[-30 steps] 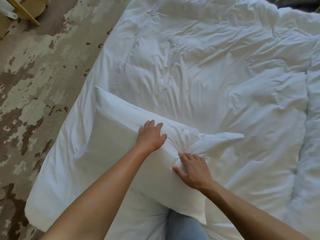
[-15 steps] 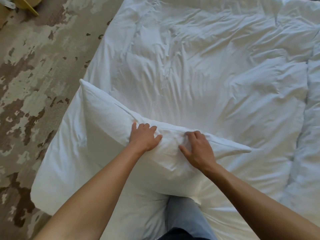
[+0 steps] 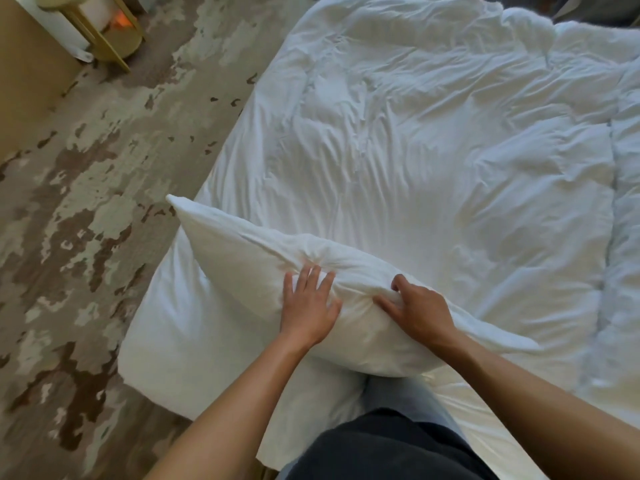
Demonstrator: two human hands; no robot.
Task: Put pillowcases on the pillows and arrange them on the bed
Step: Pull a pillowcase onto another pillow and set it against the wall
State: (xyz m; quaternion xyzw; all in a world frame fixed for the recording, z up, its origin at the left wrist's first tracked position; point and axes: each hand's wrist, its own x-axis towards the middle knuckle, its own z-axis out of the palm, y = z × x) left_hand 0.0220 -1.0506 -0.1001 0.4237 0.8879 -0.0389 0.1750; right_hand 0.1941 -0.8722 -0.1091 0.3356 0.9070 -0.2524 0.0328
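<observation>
— Pillow (image 3: 242,271), big and white. Where?
— On the near left corner of the bed (image 3: 433,174), right in front of the person. Tipped up a bit, far long edge highest, one pointy corner sticking out to the left over the side of the bed.

— And the left hand (image 3: 306,306)?
— Flat on the near face of the pillow, close to the top edge. Fingers spread wide, pressing, not gripping anything.

— The right hand (image 3: 415,313)?
— Just beside the left one, a small gap between. Thumb and fingers pinched tight on a bunched fold of the pillow's cloth at the top edge. Lots of little creases running to that pinch.

— Anything in the way?
— Both bare arms across the near part of the pillow. A leg (image 3: 398,393) in light blue jeans pushed up against the bed, under the pillow's bottom edge. A dark top (image 3: 381,448) hiding the very bottom of the view.

— What else around?
— A rumpled white cover (image 3: 519,237) all over the bed, full of wrinkles. A long white lump (image 3: 627,220) down the far right side; pillow or folded cover, cannot tell. A blotchy brown and pale green carpet (image 3: 86,237) to the left. A gold stand (image 3: 107,36) in the top left corner, with a small orange glow inside.
</observation>
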